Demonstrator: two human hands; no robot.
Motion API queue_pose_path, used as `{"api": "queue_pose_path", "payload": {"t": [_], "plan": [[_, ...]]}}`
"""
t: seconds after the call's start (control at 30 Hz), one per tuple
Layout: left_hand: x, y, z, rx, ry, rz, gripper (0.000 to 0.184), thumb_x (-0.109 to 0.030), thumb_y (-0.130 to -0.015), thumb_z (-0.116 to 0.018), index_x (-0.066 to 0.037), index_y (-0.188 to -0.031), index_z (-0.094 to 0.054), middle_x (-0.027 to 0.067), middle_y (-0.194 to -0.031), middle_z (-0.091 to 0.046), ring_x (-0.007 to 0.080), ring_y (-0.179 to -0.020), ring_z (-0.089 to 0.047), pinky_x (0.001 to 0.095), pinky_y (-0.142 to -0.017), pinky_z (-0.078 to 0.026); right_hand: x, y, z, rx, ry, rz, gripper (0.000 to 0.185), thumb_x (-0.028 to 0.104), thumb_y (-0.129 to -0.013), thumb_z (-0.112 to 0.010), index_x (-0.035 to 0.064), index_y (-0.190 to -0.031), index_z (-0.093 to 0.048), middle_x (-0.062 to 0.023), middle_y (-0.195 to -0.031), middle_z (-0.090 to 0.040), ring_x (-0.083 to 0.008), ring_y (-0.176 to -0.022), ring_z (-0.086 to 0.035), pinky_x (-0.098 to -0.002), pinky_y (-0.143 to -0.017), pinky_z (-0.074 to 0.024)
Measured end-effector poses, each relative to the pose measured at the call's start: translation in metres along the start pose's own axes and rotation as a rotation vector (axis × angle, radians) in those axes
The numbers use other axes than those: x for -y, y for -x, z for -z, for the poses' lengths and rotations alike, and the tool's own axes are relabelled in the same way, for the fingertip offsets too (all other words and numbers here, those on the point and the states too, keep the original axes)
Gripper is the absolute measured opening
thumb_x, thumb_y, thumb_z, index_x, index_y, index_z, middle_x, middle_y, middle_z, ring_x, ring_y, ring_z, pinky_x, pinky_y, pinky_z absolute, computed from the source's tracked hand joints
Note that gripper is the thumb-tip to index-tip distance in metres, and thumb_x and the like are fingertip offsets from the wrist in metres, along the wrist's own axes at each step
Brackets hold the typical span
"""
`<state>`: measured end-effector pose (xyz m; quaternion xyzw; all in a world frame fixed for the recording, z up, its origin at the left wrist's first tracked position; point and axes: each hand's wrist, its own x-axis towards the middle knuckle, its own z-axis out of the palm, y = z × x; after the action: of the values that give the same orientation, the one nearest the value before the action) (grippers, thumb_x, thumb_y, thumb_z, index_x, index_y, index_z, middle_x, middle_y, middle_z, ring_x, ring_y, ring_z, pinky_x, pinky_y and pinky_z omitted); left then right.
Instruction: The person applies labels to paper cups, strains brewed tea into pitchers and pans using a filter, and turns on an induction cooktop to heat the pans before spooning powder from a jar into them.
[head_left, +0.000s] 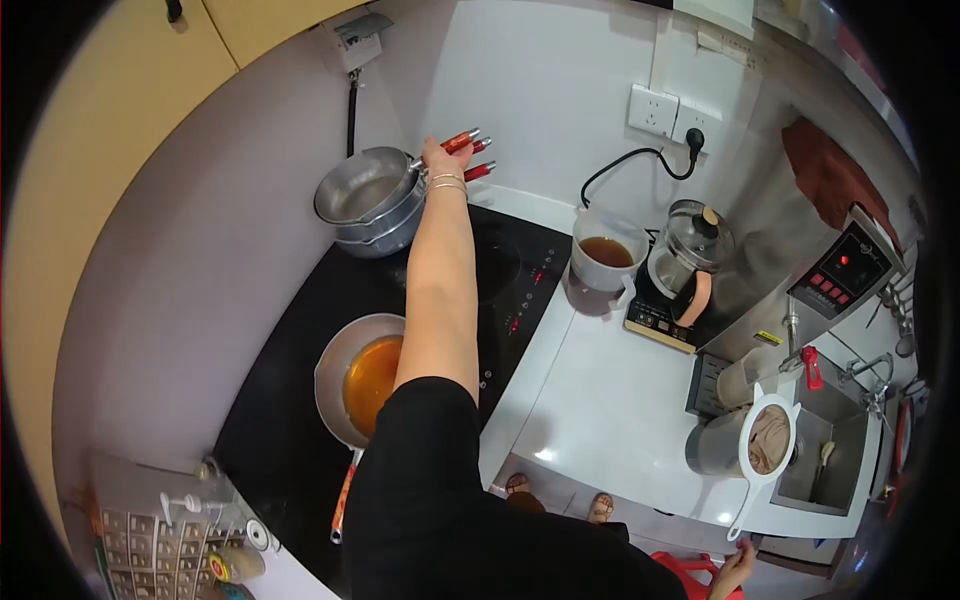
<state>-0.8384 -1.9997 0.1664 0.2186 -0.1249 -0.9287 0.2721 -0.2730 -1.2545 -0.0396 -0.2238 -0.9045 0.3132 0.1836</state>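
Note:
My left hand (447,158), with thin bracelets at the wrist, is closed round the red handle of the top pan (368,188) in a stack of silvery pans. More red handles stick out beside and below it. The stack is at the back left of the black cooktop (290,370). Nearer to me, a pan of amber liquid (370,385) sits on the cooktop, partly hidden by my forearm. My right hand (735,572) is low at the bottom right edge, its fingers loosely apart, below the handle of a white-rimmed strainer (768,440) holding brown cloth.
A pitcher of brown liquid (605,255) stands right of the cooktop, beside a glass kettle (690,245) on a small heater. Further right are a metal dispenser with a control panel (845,262) and a sink (825,455). Jars (237,563) stand at the lower left.

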Motion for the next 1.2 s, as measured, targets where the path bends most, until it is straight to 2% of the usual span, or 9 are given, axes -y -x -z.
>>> {"api": "queue_pose_path", "payload": {"t": [0.03,0.27,0.33,0.47,0.67,0.77,0.9,1.17,1.2], "plan": [[0.002,-0.021,0.003,-0.012,0.068,-0.003,0.059,-0.046,-0.085,-0.047,-0.003,-0.122,-0.031,0.0228,-0.123,-0.039,0.0379,-0.114,-0.042,0.0561,-0.095,-0.034,0.077,0.01,0.014,0.16,0.359,-0.053,0.028,0.014,-0.087,-0.048,-0.0021,-0.107,-0.059,-0.0196,-0.095,-0.064,-0.0354,-0.088,-0.06,-0.0427,-0.084,-0.0453],[-0.003,-0.034,-0.018,-0.125,0.228,-0.112,0.028,-0.016,-0.086,-0.042,-0.006,-0.11,-0.036,0.0149,-0.098,-0.052,0.0271,-0.083,-0.057,0.0424,-0.068,-0.05,0.12,0.051,-0.023,0.422,0.355,-0.099,0.032,0.003,-0.081,-0.049,0.0093,-0.109,-0.063,-0.0192,-0.095,-0.065,-0.0323,-0.079,-0.062,-0.037,-0.074,-0.05],[-0.029,-0.017,-0.025,0.049,0.288,-0.064,0.021,-0.006,-0.081,-0.04,-0.005,-0.102,-0.04,0.0089,-0.075,-0.055,0.0233,-0.069,-0.058,0.0384,-0.06,-0.05,0.121,0.054,-0.047,0.475,0.022,-0.023,0.019,0.002,-0.087,-0.044,0.0008,-0.096,-0.061,-0.0101,-0.08,-0.062,-0.0123,-0.071,-0.058,-0.0235,-0.055,-0.0436],[-0.097,0.06,-0.038,0.203,0.18,0.012,0.011,0.002,-0.078,-0.043,0.0,-0.079,-0.054,0.011,-0.077,-0.058,0.0227,-0.072,-0.059,0.0386,-0.068,-0.049,0.215,0.029,-0.075,0.829,-0.111,0.236,0.016,0.0,-0.083,-0.048,-0.0013,-0.088,-0.063,-0.0153,-0.076,-0.062,-0.0235,-0.069,-0.06,-0.0298,-0.061,-0.0465],[-0.199,0.2,0.021,0.328,-0.187,-0.018,0.019,-0.011,-0.081,-0.057,-0.01,-0.066,-0.045,0.0045,-0.063,-0.051,0.0163,-0.051,-0.046,0.0329,-0.049,-0.045,0.306,0.024,-0.119,1.296,-0.396,0.573,0.018,0.005,-0.089,-0.047,-0.0027,-0.098,-0.061,-0.0106,-0.085,-0.064,-0.0152,-0.073,-0.059,-0.0256,-0.066,-0.0473],[-0.244,0.347,0.069,0.515,-0.194,0.314,0.01,-0.004,-0.081,-0.054,-0.001,-0.074,-0.048,0.0068,-0.065,-0.049,0.0159,-0.054,-0.05,0.0267,-0.048,-0.044,0.32,0.044,-0.119,1.524,-0.478,0.68,0.02,0.007,-0.089,-0.048,-0.0023,-0.105,-0.058,-0.0111,-0.09,-0.064,-0.0144,-0.079,-0.061,-0.0254,-0.07,-0.0489],[-0.257,0.504,0.135,0.265,-0.312,0.089,0.014,-0.003,-0.082,-0.053,-0.001,-0.077,-0.04,0.0031,-0.063,-0.04,0.0069,-0.046,-0.038,0.0165,-0.036,-0.032,0.328,0.09,-0.124,2.129,-0.496,0.396,0.032,0.019,-0.092,-0.049,0.0022,-0.118,-0.049,-0.0106,-0.099,-0.063,-0.0175,-0.083,-0.063,-0.0278,-0.07,-0.0502],[-0.28,0.648,0.301,-0.068,-0.312,-0.063,0.012,-0.011,-0.086,-0.05,0.001,-0.088,-0.047,0.0022,-0.065,-0.044,0.0057,-0.043,-0.042,0.017,-0.031,-0.033,0.477,0.234,-0.202,2.233,-0.837,-0.426,0.104,0.064,-0.076,-0.054,0.0022,-0.141,-0.001,-0.0218,-0.136,-0.032,-0.0331,-0.125,-0.037,-0.0474,-0.098,-0.035],[-0.284,0.655,0.319,-0.08,-0.347,-0.09,0.011,-0.011,-0.085,-0.051,0.0,-0.087,-0.048,0.0038,-0.066,-0.045,0.0069,-0.044,-0.042,0.0176,-0.032,-0.034,0.496,0.25,-0.217,2.231,-0.914,-0.49,0.099,0.064,-0.075,-0.056,0.0033,-0.139,-0.011,-0.0197,-0.133,-0.036,-0.0338,-0.122,-0.039,-0.0514,-0.098,-0.0335]]}}
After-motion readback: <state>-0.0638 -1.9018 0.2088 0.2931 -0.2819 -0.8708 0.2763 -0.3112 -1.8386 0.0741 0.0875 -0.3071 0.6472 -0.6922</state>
